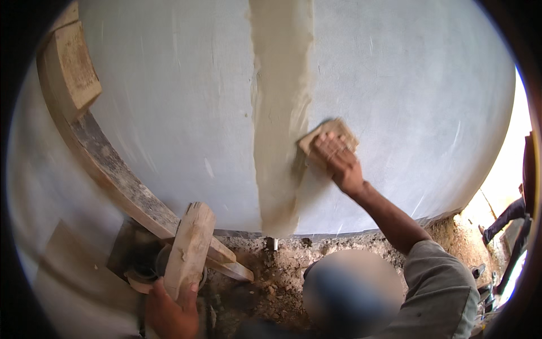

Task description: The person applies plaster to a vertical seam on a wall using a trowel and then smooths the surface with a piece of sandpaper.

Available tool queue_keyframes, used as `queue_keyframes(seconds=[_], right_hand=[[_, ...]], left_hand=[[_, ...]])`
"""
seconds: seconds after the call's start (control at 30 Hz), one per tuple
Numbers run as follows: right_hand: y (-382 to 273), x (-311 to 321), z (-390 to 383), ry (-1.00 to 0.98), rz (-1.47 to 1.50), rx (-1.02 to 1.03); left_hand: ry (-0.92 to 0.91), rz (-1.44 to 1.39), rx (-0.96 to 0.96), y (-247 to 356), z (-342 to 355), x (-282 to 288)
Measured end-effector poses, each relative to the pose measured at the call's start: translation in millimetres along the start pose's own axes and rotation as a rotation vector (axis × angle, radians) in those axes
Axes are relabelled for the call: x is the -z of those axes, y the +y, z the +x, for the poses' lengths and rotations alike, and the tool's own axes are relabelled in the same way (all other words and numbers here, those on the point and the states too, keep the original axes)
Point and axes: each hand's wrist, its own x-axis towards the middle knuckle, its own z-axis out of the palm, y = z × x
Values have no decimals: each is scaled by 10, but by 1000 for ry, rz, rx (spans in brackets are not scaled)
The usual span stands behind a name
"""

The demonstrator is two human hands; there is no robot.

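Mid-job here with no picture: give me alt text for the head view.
A right hand, reaching from a grey short sleeve, holds a tan rectangular pad at the right edge of a beige vertical band on a pale grey wall. Lower left, a left hand grips a rough wooden piece, with rubble along the wall's foot.

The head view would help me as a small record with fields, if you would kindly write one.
Left hand: holding the lower end of a wooden post
Grey-sleeved person's hand: on a tan pad, motion-blurred, at the right edge of the filler band
Wall: pale grey
Filler band: beige, vertical, uneven edges
Left side: long wooden beam, slanting
Wall foot: earth and rubble
Right edge: another person's dark-trousered leg
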Motion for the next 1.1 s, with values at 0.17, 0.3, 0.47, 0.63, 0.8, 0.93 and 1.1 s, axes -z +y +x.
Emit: queue_keyframes(seconds=[0.17, 0.3, 0.47, 0.63, 0.8, 0.93, 1.1], right_hand=[[-315, -13, 806, 58, 94, -115], [-473, -324, -208, -15, 38, -175], [-453, 165, 1217, 189, 126, -310], [-936, -598, -444, 59, 91, -386], [-774, -117, 961, 220, 180, -425], [-940, -295, 381, 123, 189, -522], [-1087, -546, -300, 75, 188, -491]], left_hand=[[-46, -63, 2, 49, 11, 63], [6, -113, -60, -68, 10, 42], [-5, -186, -12, -61, 10, -86], [14, -223, -13, -139, 26, -198], [20, -206, 30, -243, 23, -240], [-11, -214, 2, -178, 76, -186], [-8, -194, 28, -145, 45, -193]])
